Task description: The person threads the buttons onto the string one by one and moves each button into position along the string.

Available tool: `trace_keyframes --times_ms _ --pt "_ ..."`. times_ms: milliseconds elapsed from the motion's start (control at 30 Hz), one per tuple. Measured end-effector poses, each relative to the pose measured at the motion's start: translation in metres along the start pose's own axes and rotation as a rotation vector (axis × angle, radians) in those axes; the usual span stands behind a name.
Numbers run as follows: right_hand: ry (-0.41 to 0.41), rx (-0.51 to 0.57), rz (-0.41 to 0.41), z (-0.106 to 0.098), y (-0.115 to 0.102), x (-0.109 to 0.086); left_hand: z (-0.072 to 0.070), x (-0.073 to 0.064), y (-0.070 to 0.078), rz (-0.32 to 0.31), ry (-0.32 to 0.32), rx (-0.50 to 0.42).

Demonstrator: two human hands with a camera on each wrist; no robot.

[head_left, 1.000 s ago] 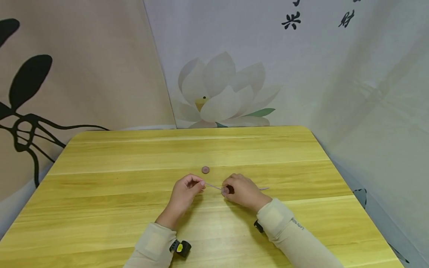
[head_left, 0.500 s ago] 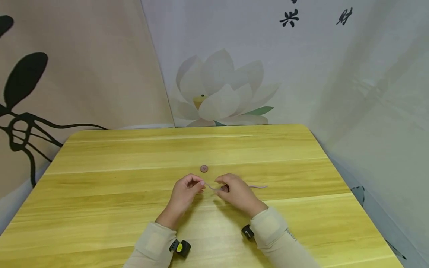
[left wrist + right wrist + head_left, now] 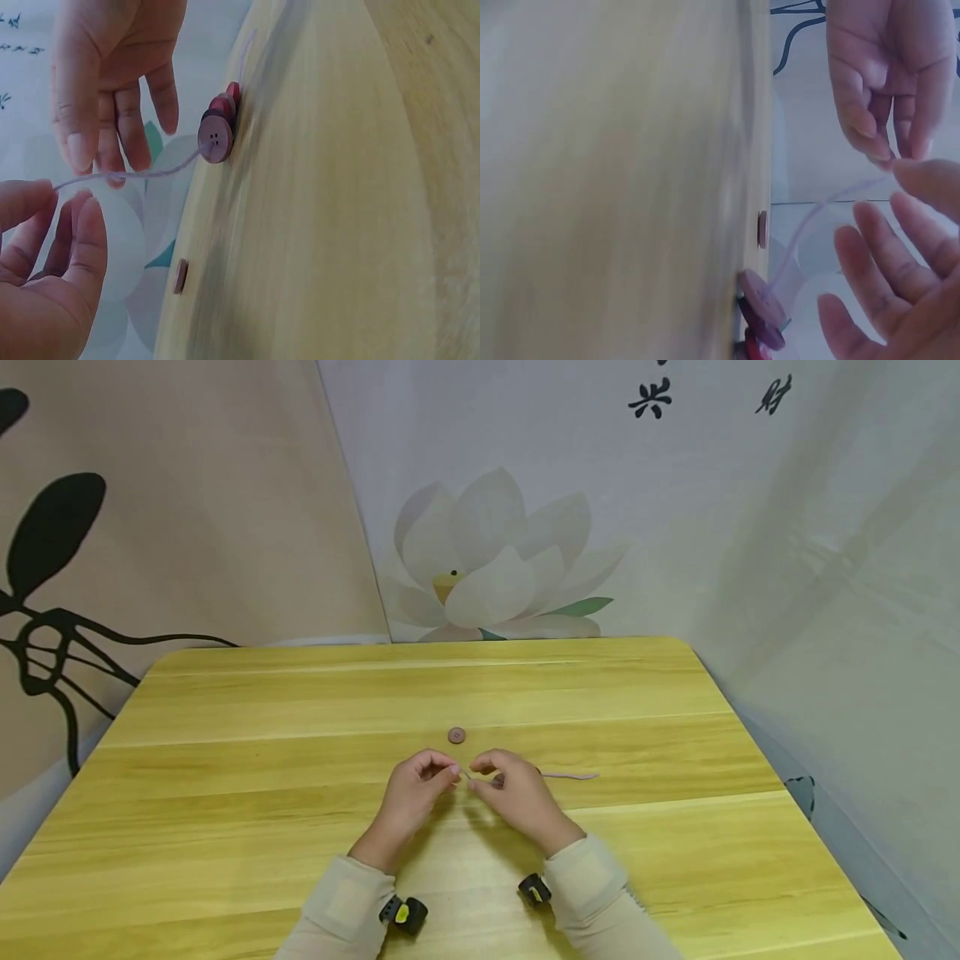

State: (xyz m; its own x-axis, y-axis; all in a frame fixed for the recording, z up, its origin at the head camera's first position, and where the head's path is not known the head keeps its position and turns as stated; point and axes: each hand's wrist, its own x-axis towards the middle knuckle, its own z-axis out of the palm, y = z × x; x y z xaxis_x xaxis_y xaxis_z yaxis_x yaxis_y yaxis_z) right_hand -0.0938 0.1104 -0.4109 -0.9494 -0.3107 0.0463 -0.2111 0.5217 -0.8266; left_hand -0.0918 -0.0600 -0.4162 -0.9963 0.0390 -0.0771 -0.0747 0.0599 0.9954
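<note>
My left hand (image 3: 420,785) pinches the end of a thin pale purple string (image 3: 154,174) between thumb and finger. Several buttons are threaded on it, the front one a mauve button (image 3: 215,139) with four holes, and darker and red buttons (image 3: 756,346) behind. They sit low by the table surface, below the hands. My right hand (image 3: 519,793) is close to the left one, fingers apart and holding nothing visible, its thumb near the string. The string's other end (image 3: 573,776) trails to the right on the table. In the head view my right hand mostly hides the threaded buttons.
A single loose mauve button (image 3: 457,736) lies on the wooden table (image 3: 247,827) just beyond the hands. A backdrop cloth (image 3: 510,560) with a printed lotus hangs behind the table's far edge. Both wrists wear small black cameras (image 3: 405,916).
My right hand has let go of the threaded mauve button and moved left toward my left hand, its fingers spreading. The string between the hands has gone slack. My left hand keeps its pinch.
</note>
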Motion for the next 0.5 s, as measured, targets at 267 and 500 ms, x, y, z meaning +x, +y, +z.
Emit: trace_keyframes --times_ms 267,500 --pt "-0.005 0.076 0.007 0.0063 -0.0029 0.0002 0.0003 -0.0008 0.0011 0.005 -0.005 0.014" --pt "0.015 0.070 -0.004 0.0101 -0.0050 0.0015 0.0004 -0.0003 0.0014 0.010 0.004 0.013"
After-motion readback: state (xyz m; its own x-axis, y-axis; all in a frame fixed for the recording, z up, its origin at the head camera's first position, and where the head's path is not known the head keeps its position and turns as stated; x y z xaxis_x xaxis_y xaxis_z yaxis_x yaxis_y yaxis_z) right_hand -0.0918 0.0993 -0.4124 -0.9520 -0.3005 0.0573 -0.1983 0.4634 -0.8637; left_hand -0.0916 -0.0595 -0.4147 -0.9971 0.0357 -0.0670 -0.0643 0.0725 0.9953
